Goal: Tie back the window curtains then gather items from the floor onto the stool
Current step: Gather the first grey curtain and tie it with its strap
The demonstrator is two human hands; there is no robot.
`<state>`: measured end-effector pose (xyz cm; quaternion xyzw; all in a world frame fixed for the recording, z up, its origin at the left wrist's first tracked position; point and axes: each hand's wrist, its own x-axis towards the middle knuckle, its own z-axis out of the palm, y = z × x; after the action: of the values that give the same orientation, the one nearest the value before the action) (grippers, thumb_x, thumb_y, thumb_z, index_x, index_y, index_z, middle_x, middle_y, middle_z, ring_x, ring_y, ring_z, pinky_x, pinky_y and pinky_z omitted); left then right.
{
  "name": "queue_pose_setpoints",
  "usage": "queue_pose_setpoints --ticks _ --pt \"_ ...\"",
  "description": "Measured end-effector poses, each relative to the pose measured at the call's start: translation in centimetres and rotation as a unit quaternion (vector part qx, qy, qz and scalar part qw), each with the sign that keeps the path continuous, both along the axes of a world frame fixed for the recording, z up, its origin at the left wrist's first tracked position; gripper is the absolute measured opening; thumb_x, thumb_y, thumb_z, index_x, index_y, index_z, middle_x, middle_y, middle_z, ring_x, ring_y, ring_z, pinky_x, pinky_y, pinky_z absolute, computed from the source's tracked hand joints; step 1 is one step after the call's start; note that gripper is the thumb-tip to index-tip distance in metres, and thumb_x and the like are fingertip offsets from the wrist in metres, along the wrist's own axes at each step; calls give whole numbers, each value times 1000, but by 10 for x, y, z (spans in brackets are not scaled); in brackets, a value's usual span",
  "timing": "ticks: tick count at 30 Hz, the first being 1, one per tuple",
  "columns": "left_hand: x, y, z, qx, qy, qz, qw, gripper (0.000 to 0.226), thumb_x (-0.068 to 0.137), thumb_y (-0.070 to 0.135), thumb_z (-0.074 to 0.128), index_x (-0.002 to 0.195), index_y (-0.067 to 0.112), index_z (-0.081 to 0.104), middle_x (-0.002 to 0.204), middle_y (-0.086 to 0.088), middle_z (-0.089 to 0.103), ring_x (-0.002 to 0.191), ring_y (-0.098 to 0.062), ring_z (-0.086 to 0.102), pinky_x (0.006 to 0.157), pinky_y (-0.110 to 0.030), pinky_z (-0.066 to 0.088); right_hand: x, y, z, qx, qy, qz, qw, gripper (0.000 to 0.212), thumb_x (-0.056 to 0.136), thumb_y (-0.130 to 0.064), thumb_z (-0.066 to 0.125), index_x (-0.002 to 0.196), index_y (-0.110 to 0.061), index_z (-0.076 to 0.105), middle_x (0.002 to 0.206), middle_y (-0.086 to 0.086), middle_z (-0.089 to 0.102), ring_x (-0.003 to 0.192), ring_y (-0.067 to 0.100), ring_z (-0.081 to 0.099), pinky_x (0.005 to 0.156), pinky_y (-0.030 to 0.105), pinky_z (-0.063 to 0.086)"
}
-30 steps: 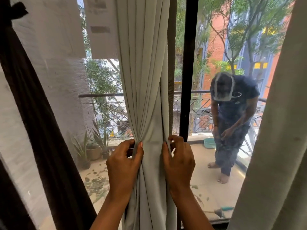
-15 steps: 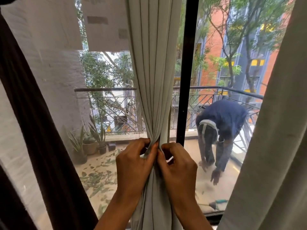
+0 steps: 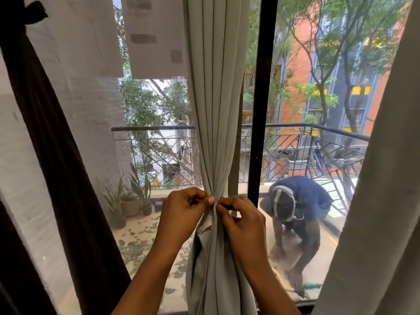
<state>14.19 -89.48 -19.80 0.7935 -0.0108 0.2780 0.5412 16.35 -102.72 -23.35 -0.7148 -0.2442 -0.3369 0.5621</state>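
At the window, your left hand [image 3: 181,214] and right hand [image 3: 243,226] now meet at the front of the pale curtain [image 3: 218,110]. Each grip pinches its folds, with the fingertips touching or nearly so. A second ago the hands sat apart, one on each side of the bundle. They have since drawn together and cinched the cloth into a narrow waist that hangs just left of the black frame bar [image 3: 261,98].

That suggests the gathering is done and the fastening is in hand. A pale scrap shows under your right fingers, but whether it is a tie cannot be told. The dark curtain [image 3: 45,133] at the left edge looks already tied high up. The right curtain [image 3: 386,178] hangs loose, so the curtain half of the job seems unfinished. Neither the stool nor the items on the room floor are in view.

Outside, a person [image 3: 300,208] who stood upright a second ago is bent low over the balcony floor [image 3: 145,244], which is strewn with leaves. The only containers in sight are the pots [image 3: 130,206] at that floor's far left corner. Each holds a green plant.
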Motion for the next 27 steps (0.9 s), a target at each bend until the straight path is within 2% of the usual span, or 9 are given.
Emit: queue_pose_setpoints --ticks 3,7,11,14,19,21,23,25,27 --pt "5 5 1 -4 11 -29 1000 12 80 11 74 72 20 74 64 7 70 64 -2 64 69 -24 51 6 0 2 -10 10 22 1000 8 80 -7 71 83 -15 72 82 -9 63 81 -3 60 59 6 44" --pt "3 5 1 -6 49 -110 993 56 88 -2 59 73 50 73 84 16 75 88 -1 69 85 -24 52 17 -3 2 50 82 24 995 13 77 -17 76 75 -24 66 75 -12 65 77 -1 63 68 17 50" --pt "3 9 -1 -78 85 -161 980 52 87 -6 54 77 39 78 93 5 76 96 -10 70 86 -25 49 25 -7 3 92 136 54 985 19 73 -31 79 75 -21 63 72 -7 67 68 8 64 67 35 55" --pt "2 9 -4 -87 99 -179 975 48 90 -3 53 81 37 78 97 6 75 98 -9 69 87 -26 50 30 -8 6 82 148 45 984 28 67 -42 78 74 -21 61 67 -1 66 63 17 65 64 44 56" --pt "9 16 -5 -82 106 -184 974 31 93 4 52 99 24 74 100 6 75 98 -8 69 84 -22 48 36 -3 6 7 95 -31 995 16 75 -31 76 74 -25 61 65 -11 63 62 2 61 60 27 53" --pt "12 17 0 -104 98 -191 971 23 94 8 53 100 20 72 95 3 76 91 -10 71 76 -16 50 36 -1 4 -6 66 -23 998 8 79 -25 73 80 -22 65 74 -11 65 69 0 62 59 20 51" --pt "16 19 8 -105 77 -185 974 14 86 19 64 99 19 69 88 -3 76 84 -14 72 75 -19 52 35 2 -1 -14 36 15 999 6 84 -17 66 90 -18 69 85 -7 65 80 -1 61 62 14 49" --pt "24 23 15 -34 69 -145 986 27 73 34 73 90 14 68 75 -7 75 77 -17 72 75 -27 51 35 4 -9 -42 11 62 997 21 85 -13 56 101 -16 70 96 -5 60 91 -2 58 71 10 47" --pt "34 27 20 67 71 -92 991 42 72 42 77 74 2 63 58 -11 65 60 -16 62 62 -25 42 38 4 -17 -76 8 92 993 35 86 -11 48 115 -19 66 106 -5 56 102 -2 55 83 14 47"
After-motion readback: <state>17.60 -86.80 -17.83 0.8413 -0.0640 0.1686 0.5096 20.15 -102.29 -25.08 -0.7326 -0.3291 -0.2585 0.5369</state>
